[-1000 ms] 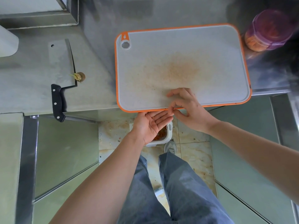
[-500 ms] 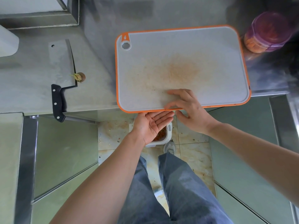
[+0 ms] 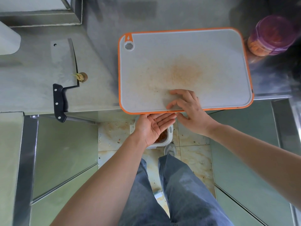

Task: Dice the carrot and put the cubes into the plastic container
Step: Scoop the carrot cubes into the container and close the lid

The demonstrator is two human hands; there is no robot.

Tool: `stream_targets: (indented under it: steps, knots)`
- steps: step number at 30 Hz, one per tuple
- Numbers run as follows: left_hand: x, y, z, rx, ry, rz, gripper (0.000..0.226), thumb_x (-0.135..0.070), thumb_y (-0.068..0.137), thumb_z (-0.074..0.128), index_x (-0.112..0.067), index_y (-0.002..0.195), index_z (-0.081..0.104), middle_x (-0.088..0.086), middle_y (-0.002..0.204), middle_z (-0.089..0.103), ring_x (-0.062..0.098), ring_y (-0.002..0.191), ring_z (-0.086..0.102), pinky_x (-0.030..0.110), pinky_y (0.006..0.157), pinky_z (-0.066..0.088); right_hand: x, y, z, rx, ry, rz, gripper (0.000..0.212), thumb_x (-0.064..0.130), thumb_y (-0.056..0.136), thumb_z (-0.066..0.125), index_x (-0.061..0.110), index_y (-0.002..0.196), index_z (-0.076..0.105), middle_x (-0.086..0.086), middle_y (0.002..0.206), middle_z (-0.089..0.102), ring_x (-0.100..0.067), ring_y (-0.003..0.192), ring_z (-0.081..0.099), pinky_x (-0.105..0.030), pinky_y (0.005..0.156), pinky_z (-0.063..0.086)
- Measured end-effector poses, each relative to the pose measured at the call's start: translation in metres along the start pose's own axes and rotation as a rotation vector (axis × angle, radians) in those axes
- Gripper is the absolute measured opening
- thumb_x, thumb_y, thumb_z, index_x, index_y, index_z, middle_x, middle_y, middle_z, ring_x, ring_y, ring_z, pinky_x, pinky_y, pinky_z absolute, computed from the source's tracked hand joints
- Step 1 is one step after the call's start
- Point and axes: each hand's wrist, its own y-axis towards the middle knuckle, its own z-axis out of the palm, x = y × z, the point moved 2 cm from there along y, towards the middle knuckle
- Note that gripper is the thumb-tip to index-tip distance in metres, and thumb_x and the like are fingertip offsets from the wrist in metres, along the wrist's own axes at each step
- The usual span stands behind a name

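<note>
The grey cutting board (image 3: pixel 187 62) with an orange rim lies on the steel counter, stained orange in its middle, with no carrot pieces visible on it. My right hand (image 3: pixel 189 110) rests on its near edge, fingers loosely spread. My left hand (image 3: pixel 153 126) is held palm up, flat, just under that edge. Below my left hand a white bin (image 3: pixel 166 139) on the floor holds orange scraps. A purple-lidded plastic container (image 3: pixel 270 36) with orange carrot cubes stands at the board's far right corner.
A cleaver (image 3: pixel 63 66) with a black handle lies on the counter to the left, a carrot top stub (image 3: pixel 81 77) beside its blade. The counter's front edge runs under the board. My legs and a shoe stand on the tiled floor between cabinet doors.
My right hand's fingers have loosened from a pinch and slid slightly along the board's near edge. My left palm stays under the edge.
</note>
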Motion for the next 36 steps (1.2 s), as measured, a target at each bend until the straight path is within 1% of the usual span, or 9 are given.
stream_targets:
  steps: [7,10,14,18,22,26,30,33,36]
  knots:
    - [0.000,0.002,-0.002,-0.040,-0.019,0.002,0.055,-0.031,0.104,0.033,0.011,0.097,0.068,0.029,0.105,0.068,0.037,0.090,0.071,0.045,0.080,0.059,0.012,0.006,-0.007,0.063,0.102,0.077,0.017,0.010,0.081,0.059,0.026,0.086,0.058,0.003,0.125,0.045,-0.012,0.123,0.030,-0.031,0.101,0.020]
    - [-0.005,-0.003,-0.011,-0.055,-0.027,0.009,0.056,-0.034,0.104,0.034,0.012,0.103,0.066,0.029,0.111,0.066,0.038,0.096,0.069,0.046,0.085,0.057,0.020,0.013,-0.008,0.002,0.104,0.057,0.017,0.019,0.085,0.068,0.023,0.083,0.051,0.004,0.108,0.056,-0.011,0.109,0.043,-0.030,0.097,0.029]
    - [-0.019,-0.019,-0.040,-0.083,-0.050,0.031,0.063,-0.034,0.105,0.022,0.015,0.110,0.061,0.031,0.120,0.062,0.040,0.109,0.064,0.046,0.093,0.053,0.044,0.037,-0.006,-0.022,0.213,-0.018,0.015,0.026,0.088,0.067,0.017,0.080,0.058,0.004,0.085,0.065,-0.012,0.089,0.056,-0.024,0.088,0.041]
    - [-0.045,-0.036,-0.072,-0.133,-0.114,0.079,0.063,-0.029,0.104,0.017,0.015,0.108,0.061,0.032,0.111,0.065,0.040,0.099,0.068,0.045,0.088,0.051,0.082,0.081,0.018,0.028,0.233,-0.231,0.025,0.025,0.098,0.051,0.006,0.106,0.065,-0.003,0.109,0.067,-0.015,0.106,0.059,-0.026,0.097,0.043]
    - [-0.073,-0.049,-0.096,-0.139,-0.133,0.110,0.060,-0.029,0.103,0.018,0.013,0.109,0.061,0.030,0.111,0.066,0.038,0.100,0.067,0.043,0.089,0.051,0.109,0.133,0.062,0.188,0.159,-0.247,0.043,0.027,0.098,0.045,0.010,0.137,0.049,-0.008,0.147,0.044,-0.019,0.134,0.041,-0.023,0.109,0.030]
    - [-0.090,-0.054,-0.114,-0.131,-0.114,0.084,0.058,-0.027,0.103,0.018,0.014,0.111,0.059,0.029,0.110,0.066,0.038,0.102,0.065,0.042,0.090,0.051,0.129,0.189,0.090,0.206,0.111,-0.275,0.054,0.024,0.095,0.045,0.004,0.144,0.038,-0.014,0.153,0.032,-0.024,0.142,0.031,-0.014,0.113,0.014]
    - [-0.098,-0.053,-0.129,-0.112,-0.095,0.045,0.057,-0.025,0.102,0.018,0.013,0.113,0.059,0.029,0.114,0.065,0.037,0.104,0.066,0.043,0.094,0.051,0.143,0.220,0.107,0.143,0.043,-0.327,0.048,0.020,0.093,0.048,0.001,0.138,0.048,-0.015,0.143,0.049,-0.028,0.137,0.039,-0.018,0.112,0.018]
    - [-0.102,-0.051,-0.133,-0.094,-0.097,0.014,0.056,-0.024,0.101,0.019,0.013,0.115,0.059,0.030,0.118,0.063,0.038,0.110,0.063,0.045,0.098,0.048,0.140,0.218,0.110,0.005,0.009,-0.347,0.031,0.018,0.090,0.057,0.007,0.118,0.066,-0.009,0.120,0.066,-0.028,0.119,0.055,-0.024,0.101,0.035]
    - [-0.104,-0.050,-0.135,-0.078,-0.099,-0.009,0.056,-0.023,0.101,0.019,0.014,0.114,0.059,0.031,0.118,0.063,0.040,0.111,0.062,0.046,0.099,0.048,0.136,0.206,0.106,-0.024,0.034,-0.407,0.018,0.017,0.086,0.066,0.008,0.100,0.073,-0.007,0.102,0.067,-0.027,0.101,0.058,-0.024,0.092,0.039]
